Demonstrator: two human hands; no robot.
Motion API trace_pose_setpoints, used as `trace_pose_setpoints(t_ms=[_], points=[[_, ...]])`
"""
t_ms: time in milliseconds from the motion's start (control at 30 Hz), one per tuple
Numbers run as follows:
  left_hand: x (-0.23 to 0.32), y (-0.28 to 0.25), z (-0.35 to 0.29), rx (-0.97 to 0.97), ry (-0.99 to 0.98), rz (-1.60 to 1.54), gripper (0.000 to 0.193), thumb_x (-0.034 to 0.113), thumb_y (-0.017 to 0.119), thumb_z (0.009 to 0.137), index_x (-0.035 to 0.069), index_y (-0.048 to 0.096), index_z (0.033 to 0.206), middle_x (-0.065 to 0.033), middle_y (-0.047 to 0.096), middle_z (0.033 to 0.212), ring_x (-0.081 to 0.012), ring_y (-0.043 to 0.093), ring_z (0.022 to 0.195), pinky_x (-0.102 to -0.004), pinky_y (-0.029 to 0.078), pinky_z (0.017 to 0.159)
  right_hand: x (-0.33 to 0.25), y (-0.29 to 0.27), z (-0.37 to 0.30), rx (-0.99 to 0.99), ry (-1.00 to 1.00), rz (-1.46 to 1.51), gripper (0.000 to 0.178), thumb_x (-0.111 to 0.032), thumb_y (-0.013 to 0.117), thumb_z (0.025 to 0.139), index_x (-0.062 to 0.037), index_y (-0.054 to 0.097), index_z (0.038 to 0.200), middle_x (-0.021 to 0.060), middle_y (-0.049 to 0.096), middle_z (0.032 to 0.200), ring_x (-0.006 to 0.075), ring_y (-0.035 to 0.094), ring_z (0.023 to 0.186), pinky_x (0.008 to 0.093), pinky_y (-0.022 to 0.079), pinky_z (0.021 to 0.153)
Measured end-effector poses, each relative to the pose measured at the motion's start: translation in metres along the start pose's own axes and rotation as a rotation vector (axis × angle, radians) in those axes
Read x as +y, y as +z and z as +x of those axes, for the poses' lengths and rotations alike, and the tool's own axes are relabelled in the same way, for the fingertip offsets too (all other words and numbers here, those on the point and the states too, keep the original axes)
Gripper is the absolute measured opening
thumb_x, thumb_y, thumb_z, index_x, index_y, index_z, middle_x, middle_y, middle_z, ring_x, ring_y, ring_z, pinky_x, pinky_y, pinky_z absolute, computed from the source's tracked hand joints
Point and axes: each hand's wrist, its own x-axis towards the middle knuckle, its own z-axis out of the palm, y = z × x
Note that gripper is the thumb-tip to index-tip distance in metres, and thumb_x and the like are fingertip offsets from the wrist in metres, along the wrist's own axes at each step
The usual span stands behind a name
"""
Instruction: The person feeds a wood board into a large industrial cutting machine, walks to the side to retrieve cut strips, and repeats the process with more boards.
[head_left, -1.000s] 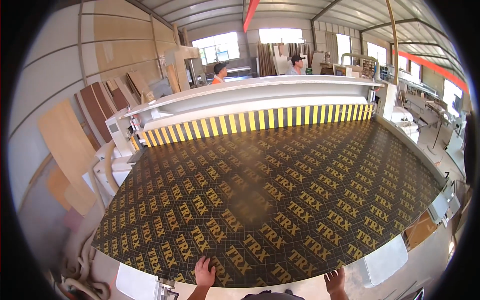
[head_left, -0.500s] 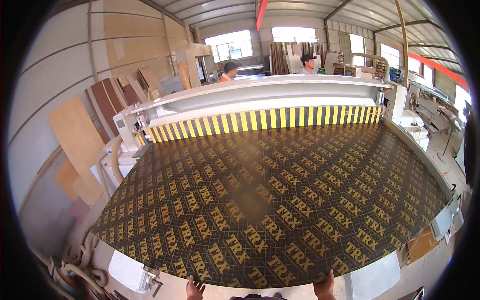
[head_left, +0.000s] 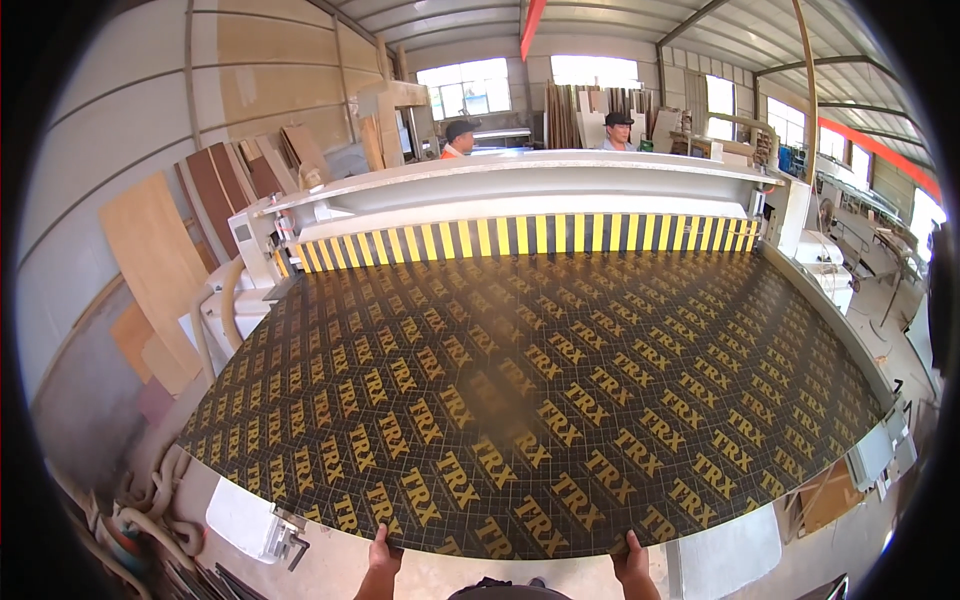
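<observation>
A large dark sheet (head_left: 400,360), printed all over with gold lettering and thin grid lines, lies flat in front of me. Its far edge meets a yellow-and-black striped guard (head_left: 520,238) on a long white machine (head_left: 600,190). At the near edge, my left hand (head_left: 382,552) holds the sheet with the thumb on top; its other fingers are partly hidden by the edge. Farther right along that edge, my right hand (head_left: 630,560) grips it likewise, thumb up, with most fingers hidden underneath.
Beyond the machine are two people in dark caps (head_left: 460,140). White support plates (head_left: 245,520) with a lever jut out below the near edge. A metal rail (head_left: 830,320) runs along the sheet's right side. Hoses (head_left: 150,510) lie at lower left; boards (head_left: 150,270) lean against the left wall.
My hands and more of my forearms show higher in the picture, and the hands sit closer together. My left fingers, visible before, now wrap the edge. The view has shifted slightly.
</observation>
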Motion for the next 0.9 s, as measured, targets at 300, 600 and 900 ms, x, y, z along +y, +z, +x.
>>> trace_pose_setpoints(t_ms=[300, 600, 900], points=[[0.004, -0.003, -0.013, -0.224, 0.037, 0.025, 0.035, 0.019, 0.059, 0.101, 0.007, 0.055, 0.134, -0.0084, 0.066, 0.126, -0.0255, 0.064, 0.113, -0.0417, 0.054, 0.098, -0.002, -0.002, 0.005, 0.042, -0.002, 0.062, 0.039, -0.012, 0.058, 0.101, -0.0036, 0.05, 0.138, 0.0118, 0.062, 0.128, 0.028, 0.064, 0.112, 0.0446, 0.056, 0.095], [0.009, -0.004, -0.012, -0.161, 0.065, 0.003, 0.029, 0.012, 0.066, 0.097, 0.009, 0.059, 0.125, -0.0071, 0.068, 0.119, -0.025, 0.068, 0.105, -0.0428, 0.057, 0.085, 0.002, 0.011, 0.004, 0.062, -0.027, 0.023, 0.022, -0.017, 0.06, 0.102, -0.0059, 0.059, 0.121, 0.007, 0.069, 0.111, 0.0226, 0.068, 0.098, 0.0357, 0.059, 0.082], [0.011, -0.015, -0.005, -0.166, -0.003, 0.168, 0.033, 0.019, 0.068, 0.096, 0.014, 0.055, 0.126, -0.0036, 0.069, 0.112, -0.0225, 0.069, 0.094, -0.0408, 0.057, 0.071, 0.001, 0.02, -0.005, 0.146, -0.049, 0.007, 0.01, -0.018, 0.066, 0.098, -0.0105, 0.064, 0.105, 0.0018, 0.069, 0.094, 0.0177, 0.067, 0.082, 0.0313, 0.056, 0.068]])
